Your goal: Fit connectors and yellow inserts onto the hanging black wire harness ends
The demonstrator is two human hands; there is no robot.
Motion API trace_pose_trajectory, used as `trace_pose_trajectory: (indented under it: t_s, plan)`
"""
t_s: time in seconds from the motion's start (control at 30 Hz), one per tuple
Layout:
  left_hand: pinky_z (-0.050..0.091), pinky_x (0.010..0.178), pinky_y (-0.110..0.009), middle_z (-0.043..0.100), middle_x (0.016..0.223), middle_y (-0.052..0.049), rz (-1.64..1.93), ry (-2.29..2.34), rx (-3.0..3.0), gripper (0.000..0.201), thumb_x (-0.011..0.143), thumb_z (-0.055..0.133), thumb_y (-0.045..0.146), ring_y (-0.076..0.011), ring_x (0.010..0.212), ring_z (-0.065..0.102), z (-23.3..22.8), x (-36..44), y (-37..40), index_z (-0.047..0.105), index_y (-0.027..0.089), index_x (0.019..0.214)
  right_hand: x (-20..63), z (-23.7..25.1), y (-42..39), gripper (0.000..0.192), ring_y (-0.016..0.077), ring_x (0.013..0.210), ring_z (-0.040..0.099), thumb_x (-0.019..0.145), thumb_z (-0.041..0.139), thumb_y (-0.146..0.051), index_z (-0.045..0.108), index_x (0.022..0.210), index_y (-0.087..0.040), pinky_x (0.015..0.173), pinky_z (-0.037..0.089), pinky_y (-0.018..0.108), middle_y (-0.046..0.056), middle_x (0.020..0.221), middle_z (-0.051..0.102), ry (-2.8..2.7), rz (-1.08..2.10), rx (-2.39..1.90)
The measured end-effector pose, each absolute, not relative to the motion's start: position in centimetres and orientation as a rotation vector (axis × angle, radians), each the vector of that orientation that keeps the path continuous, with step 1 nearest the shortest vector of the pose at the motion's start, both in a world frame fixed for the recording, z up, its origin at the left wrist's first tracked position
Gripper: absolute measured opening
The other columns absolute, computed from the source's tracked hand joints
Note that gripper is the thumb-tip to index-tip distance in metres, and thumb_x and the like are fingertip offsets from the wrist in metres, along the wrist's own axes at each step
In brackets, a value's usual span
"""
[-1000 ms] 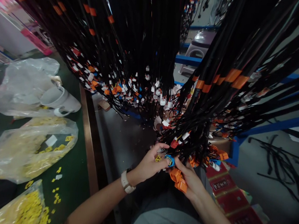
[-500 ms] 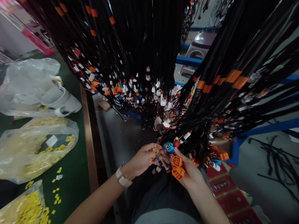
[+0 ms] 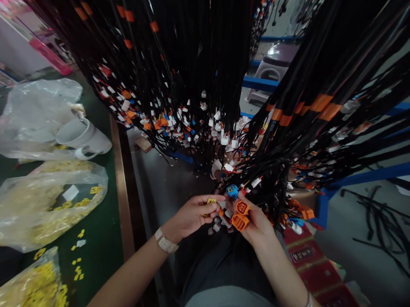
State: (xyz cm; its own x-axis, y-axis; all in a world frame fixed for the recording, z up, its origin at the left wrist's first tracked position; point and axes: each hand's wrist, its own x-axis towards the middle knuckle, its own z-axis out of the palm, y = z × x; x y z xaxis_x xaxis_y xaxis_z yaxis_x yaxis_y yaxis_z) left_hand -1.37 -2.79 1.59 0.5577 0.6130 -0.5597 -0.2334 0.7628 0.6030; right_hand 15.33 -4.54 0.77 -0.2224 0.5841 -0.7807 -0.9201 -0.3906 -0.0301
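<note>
My left hand (image 3: 194, 214) is closed, pinching a small yellow connector clip (image 3: 211, 202) between thumb and forefinger. Facing it, my right hand (image 3: 258, 225) is closed round a bunch of wire-end connectors. Among these are an orange connector (image 3: 242, 207), a second orange connector (image 3: 239, 222) just below it, and a blue connector (image 3: 232, 190) above. Smaller white and grey connectors (image 3: 216, 228) hang between the hands, partly hidden by the fingers. The black cables (image 3: 277, 177) of this bunch run up and away behind my right hand.
Dense black wire harnesses (image 3: 184, 54) hang in front on a blue frame (image 3: 382, 177). To the left, a green table (image 3: 104, 230) carries clear bags of yellow clips (image 3: 41, 282) and a white mug (image 3: 86, 138). A red box (image 3: 309, 263) lies at the right, beside loose cables (image 3: 385, 227) on the floor.
Both hands have shifted slightly. The orange and blue connectors have moved up and left a little and tilted. The left hand keeps its pinch on the yellow clip.
</note>
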Motion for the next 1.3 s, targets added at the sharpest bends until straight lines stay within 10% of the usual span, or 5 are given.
trace_pose_trajectory:
  t_s: [0.5, 0.77, 1.3]
  plan:
    - [0.040, 0.059, -0.021, 0.058, 0.116, -0.014, 0.516, 0.751, 0.639, 0.044, 0.075, 0.066, 0.024, -0.0125, 0.078, 0.058, 1.7, -1.2, -2.9, 0.057, 0.015, 0.117, 15.0, 0.7, -4.3, 0.016, 0.0128, 0.046, 0.061, 0.081, 0.061, -0.015, 0.057, 0.066, -0.016, 0.050, 0.057, 0.025, -0.002, 0.054, 0.063, 0.423, 1.851, -0.871]
    - [0.034, 0.048, -0.018, 0.061, 0.070, -0.002, 0.479, 0.981, 1.004, 0.039, 0.067, 0.072, 0.026, -0.0069, 0.053, 0.051, 1.2, -0.7, -3.4, 0.062, 0.014, 0.103, 14.9, 0.4, -4.2, 0.011, 0.0133, 0.054, 0.065, 0.083, 0.058, -0.012, 0.059, 0.072, -0.015, 0.059, 0.058, 0.026, 0.000, 0.060, 0.067, 0.552, 1.788, -0.881]
    - [0.035, 0.055, -0.021, 0.056, 0.066, 0.001, 0.675, 1.120, 1.610, 0.029, 0.064, 0.075, 0.032, -0.0090, 0.058, 0.046, 2.4, 0.6, -5.0, 0.070, 0.018, 0.089, 14.8, 0.0, -4.3, 0.010, 0.0165, 0.059, 0.067, 0.082, 0.058, -0.013, 0.061, 0.072, -0.013, 0.062, 0.058, 0.030, 0.004, 0.064, 0.069, 0.521, 1.764, -0.909]
